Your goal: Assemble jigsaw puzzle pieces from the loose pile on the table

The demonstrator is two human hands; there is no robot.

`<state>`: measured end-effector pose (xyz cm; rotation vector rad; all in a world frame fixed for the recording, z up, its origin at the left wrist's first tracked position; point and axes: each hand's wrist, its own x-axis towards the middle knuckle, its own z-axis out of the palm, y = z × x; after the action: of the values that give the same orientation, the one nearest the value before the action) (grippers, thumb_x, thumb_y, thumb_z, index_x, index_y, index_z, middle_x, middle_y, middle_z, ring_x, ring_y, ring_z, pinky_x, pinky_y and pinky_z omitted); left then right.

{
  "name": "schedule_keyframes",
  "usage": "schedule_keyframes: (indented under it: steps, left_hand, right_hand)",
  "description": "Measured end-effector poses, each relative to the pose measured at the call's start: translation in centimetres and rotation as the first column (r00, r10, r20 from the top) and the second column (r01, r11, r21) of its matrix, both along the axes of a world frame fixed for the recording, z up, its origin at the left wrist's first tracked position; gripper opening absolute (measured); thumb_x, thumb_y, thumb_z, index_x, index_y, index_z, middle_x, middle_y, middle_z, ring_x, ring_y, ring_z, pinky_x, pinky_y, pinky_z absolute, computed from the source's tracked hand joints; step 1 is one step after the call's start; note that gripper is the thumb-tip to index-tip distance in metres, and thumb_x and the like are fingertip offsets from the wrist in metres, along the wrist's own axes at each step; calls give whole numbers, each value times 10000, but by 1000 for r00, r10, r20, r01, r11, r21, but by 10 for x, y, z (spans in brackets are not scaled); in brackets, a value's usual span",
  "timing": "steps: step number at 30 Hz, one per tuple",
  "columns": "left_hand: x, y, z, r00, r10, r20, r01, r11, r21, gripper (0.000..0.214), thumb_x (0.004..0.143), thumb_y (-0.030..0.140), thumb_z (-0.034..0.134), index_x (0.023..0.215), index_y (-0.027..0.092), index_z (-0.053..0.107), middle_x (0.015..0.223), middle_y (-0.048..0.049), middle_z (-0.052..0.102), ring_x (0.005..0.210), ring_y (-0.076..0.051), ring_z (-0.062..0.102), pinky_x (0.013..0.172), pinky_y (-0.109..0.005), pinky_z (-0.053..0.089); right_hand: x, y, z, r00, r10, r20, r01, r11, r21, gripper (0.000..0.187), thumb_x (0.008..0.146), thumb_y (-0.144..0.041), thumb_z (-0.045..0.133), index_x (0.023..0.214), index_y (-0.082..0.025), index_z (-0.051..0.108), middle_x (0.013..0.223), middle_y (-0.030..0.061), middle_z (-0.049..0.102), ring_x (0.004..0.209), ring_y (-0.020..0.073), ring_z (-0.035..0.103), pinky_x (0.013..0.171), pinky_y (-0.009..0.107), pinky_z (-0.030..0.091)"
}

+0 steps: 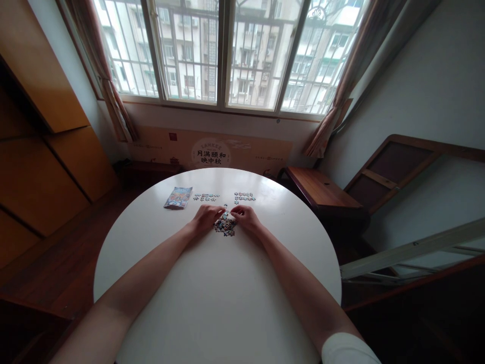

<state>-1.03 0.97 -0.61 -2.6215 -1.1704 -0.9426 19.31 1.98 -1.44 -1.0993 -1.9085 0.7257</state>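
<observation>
A small heap of jigsaw puzzle pieces (225, 227) lies on the round white table (227, 293). At the heap's left far edge is my left hand (206, 216), its fingers pinched together by the pieces. My right hand (245, 216) faces it from the other side, thumb and forefinger closed near a few pieces. Whatever either hand pinches is too small to make out. Beyond my left hand, several pieces (206, 197) are laid out in rows. Another group in rows (244, 196) lies beyond my right hand.
A colourful picture packet (178, 197) lies left of the rows. Behind the table, a printed cardboard panel (242, 146) leans below the barred window. A wooden side table (318, 184) stands at the right, with orange cabinets (49, 172) at the left.
</observation>
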Motion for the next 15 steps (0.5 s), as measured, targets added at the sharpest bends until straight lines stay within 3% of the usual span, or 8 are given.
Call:
schedule_keyframes:
  steps: [10,12,15]
  left_hand:
    - [2,-1,1,998,54,-28,-53,998,20,275,878,356,444,931,213,673,634,-17,662,566,-122,584,549,-206,339]
    - [3,-3,3,995,92,-26,-91,996,18,280,858,393,475,965,218,666,605,-9,647,558,-123,577,551,-208,337]
    - [4,-4,4,992,129,-12,-129,992,12,290,861,396,466,954,213,671,564,-6,622,538,-121,561,551,-210,331]
  right_hand:
    - [-1,0,0,1000,-1,-9,1,1000,9,165,726,-272,571,767,-144,667,692,36,656,630,136,580,596,234,435]
    - [0,0,1,998,-62,-14,63,997,52,157,741,-269,561,769,-152,661,710,38,656,640,138,576,615,241,437]
    - [5,-2,3,963,-264,55,253,955,155,129,762,-252,550,759,-172,652,762,52,650,688,156,566,664,265,426]
